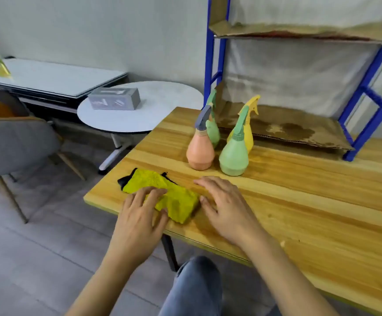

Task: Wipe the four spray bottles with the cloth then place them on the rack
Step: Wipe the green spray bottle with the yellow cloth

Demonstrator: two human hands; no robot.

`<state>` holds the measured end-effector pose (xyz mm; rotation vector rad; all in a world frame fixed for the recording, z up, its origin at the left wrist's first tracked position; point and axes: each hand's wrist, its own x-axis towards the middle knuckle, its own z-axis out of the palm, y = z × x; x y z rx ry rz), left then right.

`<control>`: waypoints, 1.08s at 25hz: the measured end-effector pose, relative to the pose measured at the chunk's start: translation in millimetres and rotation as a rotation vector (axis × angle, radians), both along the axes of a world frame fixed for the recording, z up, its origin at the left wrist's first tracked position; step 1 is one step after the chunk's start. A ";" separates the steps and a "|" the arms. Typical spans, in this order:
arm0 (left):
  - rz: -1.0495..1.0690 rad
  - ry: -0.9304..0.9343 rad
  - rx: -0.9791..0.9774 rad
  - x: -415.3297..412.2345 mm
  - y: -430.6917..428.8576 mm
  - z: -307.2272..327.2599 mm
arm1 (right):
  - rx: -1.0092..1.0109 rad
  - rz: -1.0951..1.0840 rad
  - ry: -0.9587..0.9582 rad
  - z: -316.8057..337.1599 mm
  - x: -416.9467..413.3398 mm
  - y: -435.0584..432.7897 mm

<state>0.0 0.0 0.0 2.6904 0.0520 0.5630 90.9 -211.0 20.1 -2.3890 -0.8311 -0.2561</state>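
Plainly the largest thing is the wooden table [322, 213], and everything else is placed from it. At the table's far right end stands the rack [209, 65], a blue metal frame whose shelves are lined with stained cardboard [288, 124]; its lowest shelf sits just above the tabletop. Off the table's left side are a grey chair [14, 144] and a round white table [162, 106] with a grey box [114, 98] on it.

All four spray bottles stand upright on the table in a close cluster in front of the rack's left post, none of them on a shelf. The orange bottle [200, 153] and the front green bottle [233, 158] are nearer the table's front edge. The rear green bottle [214, 131] and the yellow bottle [249, 133] stand behind them, against the cardboard.

A yellow cloth [181, 204] with black edging lies crumpled at the table's near left corner. The left hand [137, 222] rests on it with fingers spread and relaxed, not closed round it. The right hand [226, 208] lies flat and released on the tabletop beside the cloth, thumb at its right edge.
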 end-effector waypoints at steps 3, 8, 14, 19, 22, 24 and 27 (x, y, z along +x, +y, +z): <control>0.080 -0.011 -0.016 -4.1 20.2 1.0 | -0.117 0.215 0.032 -11.6 1.4 45.5; 0.076 -0.003 -0.046 -2.6 20.9 -2.2 | -0.250 0.155 -0.113 -33.5 -3.9 48.3; -0.065 0.004 -0.025 11.4 -26.4 -8.2 | -0.233 -0.118 -0.098 -34.9 -24.8 -42.3; -0.229 0.038 0.007 22.0 -77.5 -8.6 | -0.265 -0.524 -0.139 -38.1 -53.5 -102.3; -0.279 0.031 0.017 29.4 -98.2 -1.7 | -0.350 -0.794 -0.108 -36.2 -58.1 -115.3; -0.293 0.014 0.029 39.1 -109.1 10.4 | -0.396 -0.895 -0.047 -31.4 -50.4 -112.0; -0.269 -0.067 0.005 68.3 -120.8 43.2 | -0.291 -0.850 0.020 -18.7 -29.7 -115.9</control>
